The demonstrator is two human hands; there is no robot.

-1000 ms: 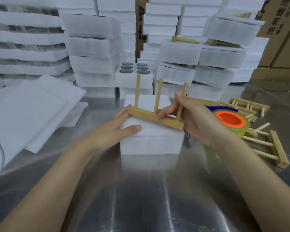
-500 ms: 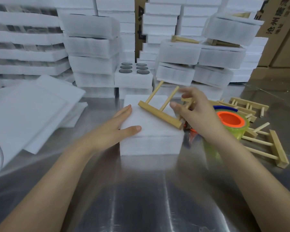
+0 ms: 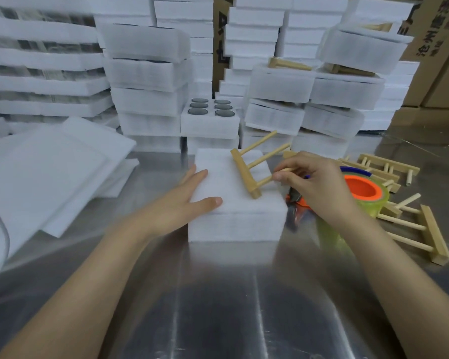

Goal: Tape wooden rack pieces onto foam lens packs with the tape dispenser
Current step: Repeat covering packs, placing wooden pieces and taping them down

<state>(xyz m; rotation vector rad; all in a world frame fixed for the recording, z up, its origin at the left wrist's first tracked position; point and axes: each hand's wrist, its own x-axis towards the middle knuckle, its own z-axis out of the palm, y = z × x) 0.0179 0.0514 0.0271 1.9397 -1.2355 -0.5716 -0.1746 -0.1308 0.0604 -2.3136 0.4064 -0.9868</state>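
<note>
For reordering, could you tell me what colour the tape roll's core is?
The core is bright orange; head view shows it.

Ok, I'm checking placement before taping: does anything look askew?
The wooden rack rests slanted across the foam pack, pegs pointing off its right edge, the right hand pinching one peg.

A pale wooden rack piece (image 3: 245, 174), a bar with three dowels pointing right, lies tilted atop a white foam lens pack (image 3: 233, 221) on the surface (image 3: 218, 307). The orange-cored tape dispenser (image 3: 364, 194) sits just right of the pack.
</note>
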